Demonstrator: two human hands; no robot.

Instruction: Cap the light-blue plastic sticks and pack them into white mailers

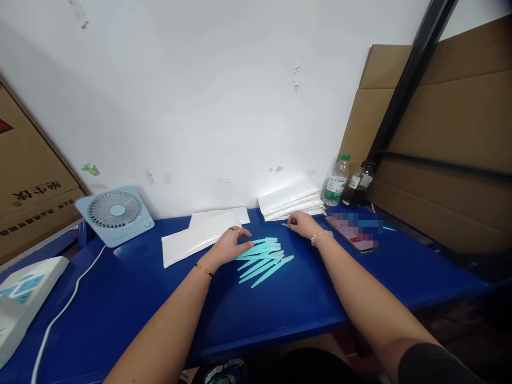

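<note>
Several light-blue plastic sticks [262, 266] with wider ends lie fanned out and overlapping on the blue table [280, 312]. My left hand [232, 244] rests at their upper left, thumb and fingers apart, beside a white padded envelope [186, 245]. Over to the right, my right hand [301, 224] has its fingertips pressed together at a small pale piece [285, 224], too small to make out, just in front of a stack of white padded envelopes [290, 197].
At the left stand a light-blue fan [118, 213] with a white cable and a white device [30, 298]. A phone [350, 232], a green-capped bottle [336, 181] and a dark bottle [358, 184] are at the right. Cardboard [460, 122] stands behind them.
</note>
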